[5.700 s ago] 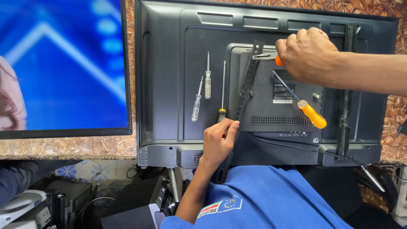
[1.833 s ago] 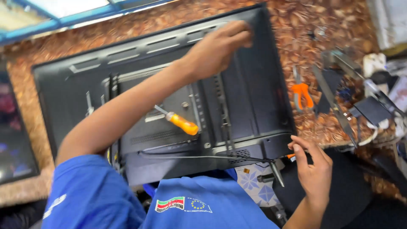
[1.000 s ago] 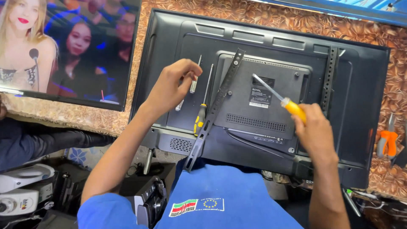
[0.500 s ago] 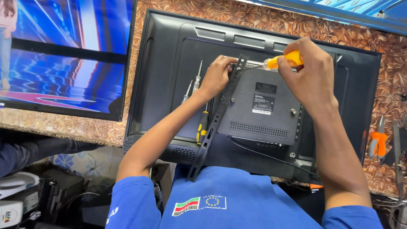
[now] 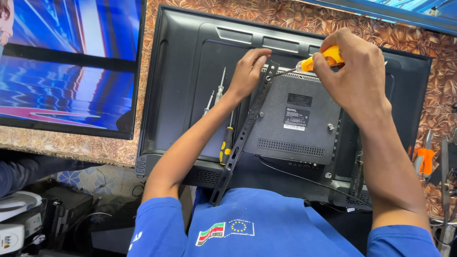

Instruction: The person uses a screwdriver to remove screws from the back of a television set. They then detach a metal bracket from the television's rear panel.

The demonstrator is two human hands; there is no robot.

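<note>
A black flat television [image 5: 183, 71] lies face down on a patterned counter, its back panel towards me. My right hand [image 5: 354, 71] grips an orange-handled screwdriver [image 5: 316, 61], whose tip points left at the top of a black slotted mounting bracket [image 5: 247, 128]. My left hand [image 5: 247, 69] pinches the bracket's upper end beside the tip. The bracket runs diagonally down the panel to my blue shirt. A second bracket [image 5: 358, 171] on the right is mostly hidden behind my right forearm.
Three more screwdrivers lie on the panel left of the bracket, one with a yellow and black handle [image 5: 226, 145]. A lit screen [image 5: 66, 62] stands at the left. Orange pliers [image 5: 425, 159] rest at the right edge. Electronics boxes [image 5: 28, 219] sit below left.
Both hands have settled at the bracket's top; the screwdriver has tilted so its tip meets the bracket's upper end. The camera has moved closer and the lit screen's picture has changed.
</note>
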